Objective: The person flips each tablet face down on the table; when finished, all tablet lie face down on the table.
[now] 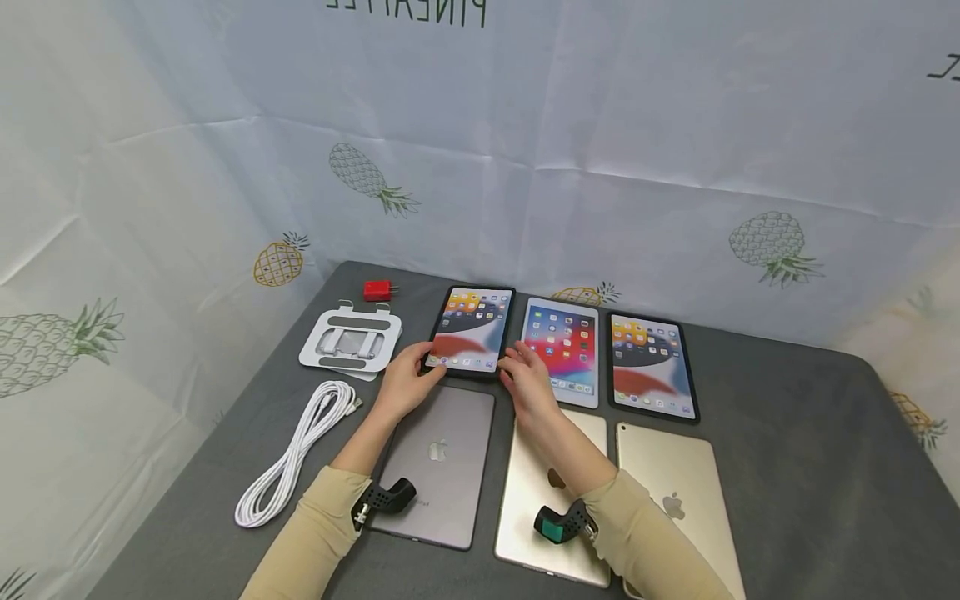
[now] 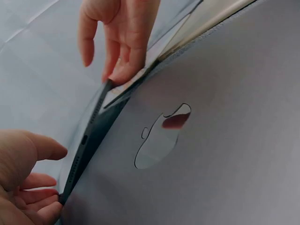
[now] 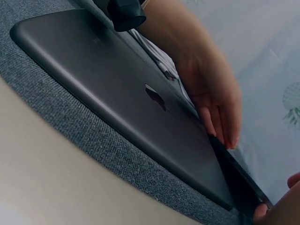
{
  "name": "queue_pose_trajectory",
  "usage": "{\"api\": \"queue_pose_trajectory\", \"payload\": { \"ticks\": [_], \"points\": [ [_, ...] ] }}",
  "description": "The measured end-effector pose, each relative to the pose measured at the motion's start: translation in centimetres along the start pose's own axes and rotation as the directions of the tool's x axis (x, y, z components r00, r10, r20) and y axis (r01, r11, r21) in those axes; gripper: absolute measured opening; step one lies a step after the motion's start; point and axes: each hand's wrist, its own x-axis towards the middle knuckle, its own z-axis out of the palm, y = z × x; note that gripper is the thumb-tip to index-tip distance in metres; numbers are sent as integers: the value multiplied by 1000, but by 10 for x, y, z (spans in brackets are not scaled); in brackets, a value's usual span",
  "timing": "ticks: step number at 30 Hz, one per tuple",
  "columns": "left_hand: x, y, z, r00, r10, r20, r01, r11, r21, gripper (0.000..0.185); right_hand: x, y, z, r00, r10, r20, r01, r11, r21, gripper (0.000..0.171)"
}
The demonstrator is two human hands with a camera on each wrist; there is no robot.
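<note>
A black-edged tablet [image 1: 472, 327] with its screen lit lies face up in the back row. My left hand [image 1: 406, 382] holds its near left corner, thumb towards the screen side. At the near right corner my right hand [image 1: 529, 385] grips the edge, part of its fingers hidden. In the left wrist view the near edge of that tablet [image 2: 80, 149] is tilted up, with dark shadow beneath it. A grey tablet [image 1: 442, 462] lies back up just in front, under my left forearm.
Right of it lie a white-framed tablet [image 1: 564, 350] and another black-framed tablet [image 1: 652, 367]. Two gold tablets [image 1: 517, 533] [image 1: 660, 458] lie back up in front. At left are a red charger plug [image 1: 378, 290], a white folding stand [image 1: 382, 329] and a coiled white cable [image 1: 292, 454].
</note>
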Motion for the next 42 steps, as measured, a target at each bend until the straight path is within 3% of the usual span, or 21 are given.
{"api": "queue_pose_trajectory", "payload": {
  "ticks": [12,15,17,20,23,29,34,39,42],
  "points": [
    [-4,1,-1,997,74,-19,-74,997,-6,38,5,-6,-1,999,-42,20,41,999,19,39],
    [-6,5,0,987,154,-49,-155,988,-5,31,5,-7,0,999,-35,35,34,999,30,38],
    [-7,10,1,969,240,-59,-240,971,7,26,4,-8,1,999,-30,43,29,999,33,37],
    [-7,21,3,928,371,-46,-368,928,53,24,3,-8,2,999,-11,52,9,999,44,35],
    [-8,32,4,890,456,-7,-452,884,116,27,0,-9,4,998,5,59,-7,1000,29,34],
    [-8,45,3,842,540,-4,-520,812,267,33,-4,-12,6,997,-9,78,10,1000,-12,37],
    [-6,48,3,812,583,-32,-538,768,347,20,-8,-13,7,993,-31,117,36,998,-41,37],
    [-3,48,2,749,660,-59,-592,706,388,11,-9,-12,7,979,-55,196,72,994,-84,40],
    [-2,48,1,717,689,-105,-614,695,374,11,-9,-11,7,960,-75,269,109,988,-114,43]
  ]
}}
